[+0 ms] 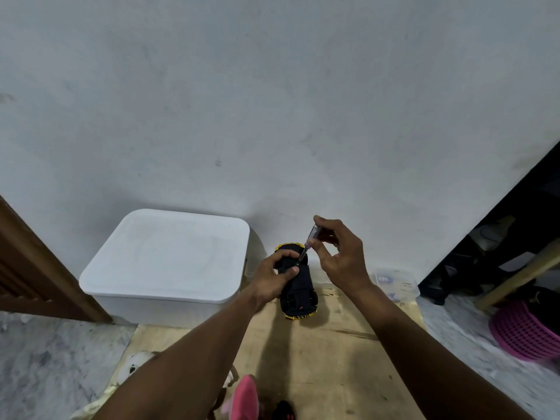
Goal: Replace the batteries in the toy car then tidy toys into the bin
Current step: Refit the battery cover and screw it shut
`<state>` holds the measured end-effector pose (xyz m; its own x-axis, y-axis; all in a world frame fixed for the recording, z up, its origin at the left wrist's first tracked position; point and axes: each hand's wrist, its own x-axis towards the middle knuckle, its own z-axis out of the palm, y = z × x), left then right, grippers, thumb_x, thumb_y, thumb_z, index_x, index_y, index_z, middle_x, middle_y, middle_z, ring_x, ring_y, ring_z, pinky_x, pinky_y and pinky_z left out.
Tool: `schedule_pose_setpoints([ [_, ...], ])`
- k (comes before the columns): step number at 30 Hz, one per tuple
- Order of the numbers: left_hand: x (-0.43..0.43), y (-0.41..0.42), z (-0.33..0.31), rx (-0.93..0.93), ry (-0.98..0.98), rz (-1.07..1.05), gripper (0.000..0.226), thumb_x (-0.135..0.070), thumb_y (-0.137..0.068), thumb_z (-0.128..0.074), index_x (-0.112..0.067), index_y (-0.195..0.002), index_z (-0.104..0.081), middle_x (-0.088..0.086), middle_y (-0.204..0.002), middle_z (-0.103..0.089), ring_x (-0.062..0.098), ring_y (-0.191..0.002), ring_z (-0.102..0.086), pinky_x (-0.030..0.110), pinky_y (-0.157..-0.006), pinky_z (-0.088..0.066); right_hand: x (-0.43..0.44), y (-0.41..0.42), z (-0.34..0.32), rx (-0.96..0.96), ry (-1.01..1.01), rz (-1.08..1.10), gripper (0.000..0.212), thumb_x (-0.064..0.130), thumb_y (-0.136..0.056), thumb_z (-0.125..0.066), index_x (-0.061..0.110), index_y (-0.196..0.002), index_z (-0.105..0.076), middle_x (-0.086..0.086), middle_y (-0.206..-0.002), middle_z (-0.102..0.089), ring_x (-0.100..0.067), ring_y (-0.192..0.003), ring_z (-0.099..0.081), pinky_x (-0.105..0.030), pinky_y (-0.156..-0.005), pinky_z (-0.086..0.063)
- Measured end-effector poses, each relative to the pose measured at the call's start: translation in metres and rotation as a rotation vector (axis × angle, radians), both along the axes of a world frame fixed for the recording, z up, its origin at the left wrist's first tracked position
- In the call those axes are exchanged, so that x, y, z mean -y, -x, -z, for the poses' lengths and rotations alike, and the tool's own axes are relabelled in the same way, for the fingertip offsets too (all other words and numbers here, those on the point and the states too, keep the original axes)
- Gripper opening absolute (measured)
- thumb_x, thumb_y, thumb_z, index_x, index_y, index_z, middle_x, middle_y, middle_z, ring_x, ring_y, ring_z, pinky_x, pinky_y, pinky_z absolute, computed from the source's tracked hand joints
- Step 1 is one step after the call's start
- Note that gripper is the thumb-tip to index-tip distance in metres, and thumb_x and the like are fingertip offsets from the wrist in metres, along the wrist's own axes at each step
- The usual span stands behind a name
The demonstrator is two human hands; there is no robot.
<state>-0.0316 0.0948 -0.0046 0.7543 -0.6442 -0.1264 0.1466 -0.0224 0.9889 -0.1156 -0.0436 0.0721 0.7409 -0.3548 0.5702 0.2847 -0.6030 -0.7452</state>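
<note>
the black and yellow toy car (298, 294) lies upside down on the board, beside the closed white bin (165, 262).

**A lived-in room at home, work done on the floor**

This looks like a private home, not a workshop. The right hand (339, 256) pinches a slim clear-handled screwdriver (309, 242); behind that grip rises a plain, scuffed, white-painted wall (272, 101). Below the grip lies a bare pale plywood sheet (333, 344) spread over a grey-veined marble floor (54, 359). Left of the grip stands a white lidded plastic storage bin (169, 256), and further left a brown wooden door frame (36, 262). Right of the grip, a pink woven plastic basket (524, 331) sits on the floor beside a dark cluttered recess (500, 237) of household odds and ends.
</note>
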Motion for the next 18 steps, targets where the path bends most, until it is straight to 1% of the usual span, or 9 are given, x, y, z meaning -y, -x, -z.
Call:
schedule_pose_setpoints([
  [2, -0.0009, 0.0, 0.0, 0.002, -0.009, -0.002, 0.021, -0.01, -0.093, -0.067, -0.025, -0.108, -0.066, -0.001, -0.109, -0.061, 0.018, -0.089, -0.062, 0.021, -0.054, -0.053, 0.0001, 0.0021, -0.0008, -0.031, -0.049, -0.014, 0.044, -0.009, -0.086, -0.067, 0.014, -0.123, -0.059, -0.003, -0.113, -0.067, -0.018, -0.105, -0.068, -0.032, -0.09, -0.057],
  [3, -0.0014, 0.0, 0.0003, -0.003, -0.01, -0.002, 0.021, -0.01, -0.093, -0.067, -0.025, -0.108, -0.066, 0.0, -0.109, -0.061, 0.018, -0.089, -0.062, 0.022, -0.054, -0.054, -0.0011, 0.0033, -0.0019, -0.049, -0.074, -0.023, 0.045, -0.01, -0.087, -0.063, 0.016, -0.123, -0.059, -0.003, -0.114, -0.068, -0.018, -0.105, -0.068, -0.032, -0.089, -0.057],
  [6, -0.0034, 0.001, 0.002, -0.013, -0.008, 0.003, 0.022, -0.01, -0.093, -0.067, -0.023, -0.11, -0.065, 0.002, -0.113, -0.061, 0.017, -0.09, -0.062, 0.023, -0.055, -0.054, -0.0028, 0.0041, -0.0028, -0.058, -0.06, -0.026, 0.045, -0.009, -0.083, -0.069, 0.019, -0.118, -0.062, -0.002, -0.099, -0.07, -0.016, -0.089, -0.071, -0.03, -0.078, -0.059],
  [8, -0.0037, 0.0018, 0.0029, -0.029, -0.001, 0.011, 0.022, -0.009, -0.093, -0.067, -0.022, -0.111, -0.064, 0.005, -0.116, -0.061, 0.018, -0.091, -0.062, 0.026, -0.057, -0.056, -0.0022, 0.004, -0.003, -0.035, -0.017, -0.025, 0.045, -0.005, -0.08, -0.075, 0.016, -0.118, -0.063, 0.0, -0.098, -0.07, -0.013, -0.087, -0.07, -0.025, -0.08, -0.057],
  [11, -0.0034, 0.0024, 0.0017, -0.032, -0.007, 0.008, 0.022, -0.01, -0.093, -0.067, -0.023, -0.111, -0.063, 0.007, -0.117, -0.061, 0.018, -0.088, -0.062, 0.03, -0.058, -0.057, -0.0036, 0.0062, -0.0039, -0.067, -0.027, -0.061, 0.048, -0.009, -0.085, -0.068, 0.013, -0.126, -0.059, 0.0, -0.112, -0.07, -0.013, -0.104, -0.069, -0.026, -0.09, -0.055],
  [13, -0.0033, 0.0019, 0.0009, -0.007, -0.013, 0.006, 0.023, -0.011, -0.093, -0.067, -0.025, -0.11, -0.062, 0.007, -0.116, -0.06, 0.018, -0.087, -0.061, 0.029, -0.055, -0.054, -0.0061, 0.0074, -0.0037, -0.091, -0.03, -0.056, 0.05, -0.011, -0.085, -0.065, 0.017, -0.127, -0.058, 0.002, -0.107, -0.07, -0.014, -0.099, -0.07, -0.027, -0.085, -0.058],
  [15, -0.004, 0.0012, -0.0006, 0.006, -0.019, 0.011, 0.023, -0.012, -0.093, -0.067, -0.027, -0.109, -0.062, 0.007, -0.117, -0.06, 0.018, -0.089, -0.061, 0.03, -0.056, -0.056, -0.0067, 0.0068, -0.0037, -0.063, -0.008, -0.029, 0.05, -0.008, -0.083, -0.07, 0.019, -0.124, -0.06, 0.005, -0.098, -0.07, -0.013, -0.092, -0.07, -0.028, -0.081, -0.059],
  [16, -0.0043, 0.0013, -0.0015, 0.001, -0.02, 0.014, 0.023, -0.012, -0.093, -0.067, -0.027, -0.109, -0.062, 0.006, -0.117, -0.06, 0.019, -0.089, -0.062, 0.032, -0.057, -0.057, -0.0061, 0.0063, -0.004, -0.047, 0.004, -0.023, 0.05, -0.007, -0.082, -0.072, 0.019, -0.124, -0.06, 0.005, -0.099, -0.069, -0.012, -0.092, -0.069, -0.026, -0.083, -0.057],
  [18, -0.0045, 0.0015, -0.0029, -0.008, -0.023, 0.012, 0.023, -0.011, -0.093, -0.066, -0.026, -0.11, -0.061, 0.004, -0.113, -0.059, 0.019, -0.087, -0.062, 0.033, -0.057, -0.058, -0.0046, 0.0062, -0.0045, -0.044, -0.002, -0.045, 0.052, -0.01, -0.083, -0.069, 0.014, -0.127, -0.057, 0.001, -0.107, -0.07, -0.011, -0.101, -0.068, -0.023, -0.093, -0.053],
])
